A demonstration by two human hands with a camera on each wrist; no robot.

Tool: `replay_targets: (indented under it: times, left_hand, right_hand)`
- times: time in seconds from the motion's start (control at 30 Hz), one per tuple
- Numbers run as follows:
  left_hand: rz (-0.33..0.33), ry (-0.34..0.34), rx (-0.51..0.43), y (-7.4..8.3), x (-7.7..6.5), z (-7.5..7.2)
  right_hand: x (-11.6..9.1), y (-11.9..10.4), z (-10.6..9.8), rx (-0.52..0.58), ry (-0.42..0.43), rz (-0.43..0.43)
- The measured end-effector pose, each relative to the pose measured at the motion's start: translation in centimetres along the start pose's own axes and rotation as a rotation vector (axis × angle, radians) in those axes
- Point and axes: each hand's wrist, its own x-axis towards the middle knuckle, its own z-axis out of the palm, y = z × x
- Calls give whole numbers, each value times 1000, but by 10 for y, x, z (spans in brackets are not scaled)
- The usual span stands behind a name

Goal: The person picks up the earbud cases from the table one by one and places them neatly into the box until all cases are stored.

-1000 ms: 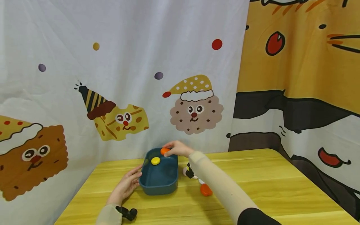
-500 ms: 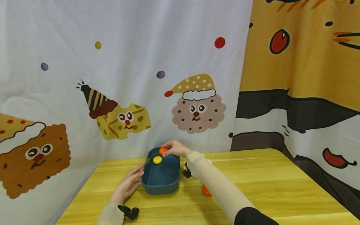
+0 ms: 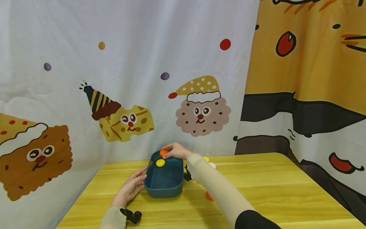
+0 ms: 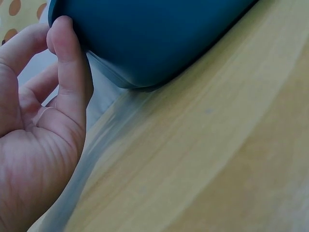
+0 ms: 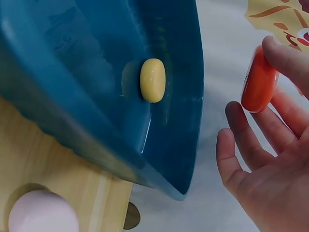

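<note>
A deep teal tub (image 3: 163, 193) with rounded corners stands on the wooden table. Inside it lies a glossy yellow rounded piece (image 3: 160, 163), also seen in the right wrist view (image 5: 153, 80). My right hand (image 3: 178, 151) is over the tub's far end, pinching an orange rounded disc (image 5: 260, 84) between thumb and fingers, its lower fingers spread. On the tub's left side, my left hand (image 3: 130, 189) rests its fingers against the wall; in the left wrist view a fingertip (image 4: 63, 36) touches the tub close to its edge.
Right of the tub, partly hidden by my right sleeve (image 3: 211, 178), are an orange piece (image 3: 209, 196), a yellow one (image 3: 206, 158) and a pale pink one (image 3: 212, 165). A printed curtain (image 3: 137, 79) hangs right behind the table.
My right hand has shifted slightly left with the orange disc over the tub's far end. The left hand stays at the tub's side. The head view has turned slightly.
</note>
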Motion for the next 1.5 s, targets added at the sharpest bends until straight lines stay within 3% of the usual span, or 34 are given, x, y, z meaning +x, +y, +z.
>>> replay_targets:
  times: [0.53,0.83,1.5]
  left_hand:
    - [-10,17,21,-2,-1,-3]
    - [-25,73,44,-2,3,1]
    - [-20,41,11,0,1,2]
  right_hand:
    - [10,1,13,77,59,17]
    - [16,4,18,131,76,38]
    - [22,8,43,151,196,69]
